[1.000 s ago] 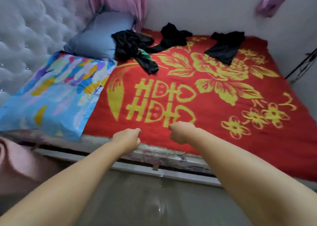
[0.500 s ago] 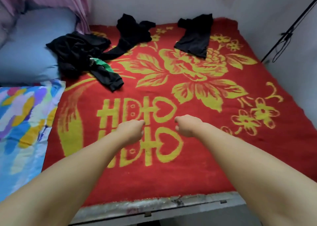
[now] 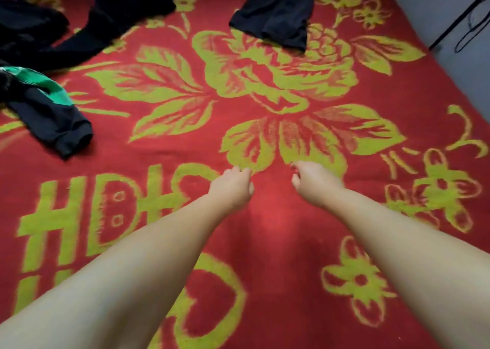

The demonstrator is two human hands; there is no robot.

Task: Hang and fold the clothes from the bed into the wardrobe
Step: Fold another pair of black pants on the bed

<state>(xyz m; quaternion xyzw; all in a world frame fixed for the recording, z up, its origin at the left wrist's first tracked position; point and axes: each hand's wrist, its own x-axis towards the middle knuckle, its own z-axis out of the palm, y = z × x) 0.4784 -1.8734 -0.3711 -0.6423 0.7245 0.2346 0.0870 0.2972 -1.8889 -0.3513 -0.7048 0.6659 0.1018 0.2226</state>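
Three dark garments lie on the red and yellow flowered blanket (image 3: 267, 232) that covers the bed. A black piece (image 3: 275, 17) lies at the top centre, a long black one (image 3: 119, 12) at the top left, and a black one with a green patch (image 3: 47, 110) at the left edge. My left hand (image 3: 232, 187) and my right hand (image 3: 313, 183) reach out side by side over the middle of the blanket, fingers curled down, holding nothing. Both are well short of the clothes. The wardrobe is out of sight.
A pale wall (image 3: 434, 1) borders the bed at the top right, with a thin black rod and a hanging cable (image 3: 462, 12) in front of it. The blanket between my hands and the garments lies flat.
The view has moved forward over the bed, past its edge and pillows. Both arms have stretched further across the blanket toward the clothes. The garments have not moved.
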